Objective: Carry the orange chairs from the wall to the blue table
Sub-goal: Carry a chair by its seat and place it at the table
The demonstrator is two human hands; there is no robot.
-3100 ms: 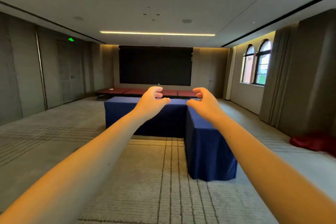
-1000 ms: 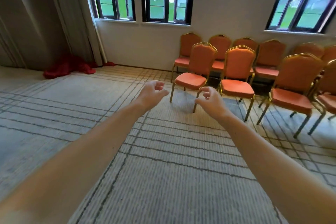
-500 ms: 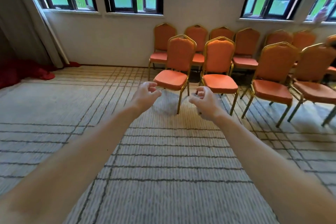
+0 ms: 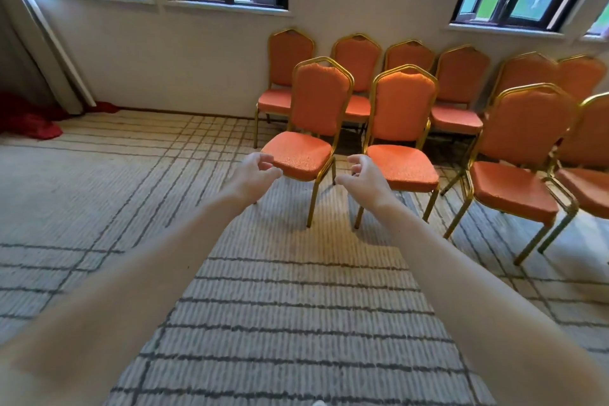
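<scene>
The left forearm [image 4: 131,293] and right forearm [image 4: 478,293] were bare, with skin uncovered from the near edge out to the wrists. They looked long and slim, broad and blurred up close, narrowing farther off. The left hand [image 4: 252,180] and right hand [image 4: 365,183] were bare as well. Between the forearms, at the near edge, a small pale tip [image 4: 318,403] showed, too little to identify.

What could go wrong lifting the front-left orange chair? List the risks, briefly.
1. The front-left orange chair stands close beside the neighbouring front chair; swinging it out could clash their gold legs.
2. A back-row chair sits right behind; tipping rearward could knock it.
3. The left hand and right hand, both empty, reach toward the seat; a seat-only grip may let it tilt.
</scene>
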